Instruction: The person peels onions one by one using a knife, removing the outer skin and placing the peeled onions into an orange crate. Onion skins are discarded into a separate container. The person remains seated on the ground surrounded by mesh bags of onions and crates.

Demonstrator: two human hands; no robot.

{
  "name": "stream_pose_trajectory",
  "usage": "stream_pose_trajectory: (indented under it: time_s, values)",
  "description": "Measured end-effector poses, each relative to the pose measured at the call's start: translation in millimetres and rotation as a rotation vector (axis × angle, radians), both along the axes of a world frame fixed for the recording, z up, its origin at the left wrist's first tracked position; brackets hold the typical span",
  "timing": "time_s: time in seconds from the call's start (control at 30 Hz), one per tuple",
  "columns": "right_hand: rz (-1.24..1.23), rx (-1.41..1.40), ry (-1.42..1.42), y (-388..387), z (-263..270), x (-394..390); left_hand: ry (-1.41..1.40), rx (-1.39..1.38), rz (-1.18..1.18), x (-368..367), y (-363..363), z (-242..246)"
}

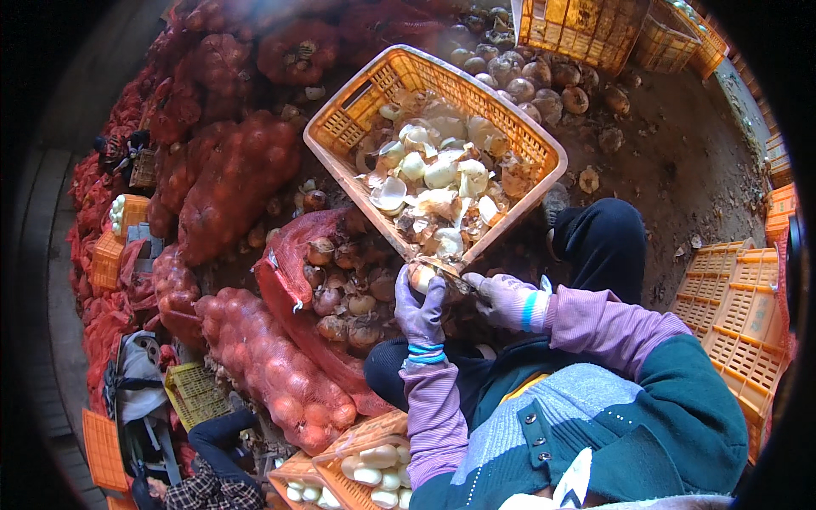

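My left hand [422,312], in a purple work glove, grips a partly peeled onion [421,276] at the near corner of an orange plastic crate [344,185]. Gloved the same way, my right hand [503,299] is closed on a knife [454,275], its blade against the onion. Loose skins and outer layers [440,172] fill much of the crate. To the left, an open red mesh sack [287,280] spills unpeeled onions [361,305] near my left knee.
Full red mesh onion sacks [274,370] crowd the left. Crates of peeled onions [376,472] stand at my lower left. Stacked orange crates [733,312] are at right, loose onions [535,83] beyond the crate. Another person [210,478] sits at lower left.
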State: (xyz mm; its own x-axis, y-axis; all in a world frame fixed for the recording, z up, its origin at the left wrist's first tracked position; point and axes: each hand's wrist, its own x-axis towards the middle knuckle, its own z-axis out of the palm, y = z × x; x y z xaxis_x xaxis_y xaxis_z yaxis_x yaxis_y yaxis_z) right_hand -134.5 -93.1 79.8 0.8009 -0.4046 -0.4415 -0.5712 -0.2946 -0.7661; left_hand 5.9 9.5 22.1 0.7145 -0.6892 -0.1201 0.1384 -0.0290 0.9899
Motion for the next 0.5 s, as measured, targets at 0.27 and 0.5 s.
stream_pose_trajectory:
  time_s: [0.27, 0.5]
  values:
    - [0.039, 0.085, 0.048, -14, 7, 16, -0.006, 0.021, 0.009, 5, -1, -7]
    - [0.094, -0.008, 0.036, -10, -8, 4, -0.131, 0.086, 0.002, -1, -4, -4]
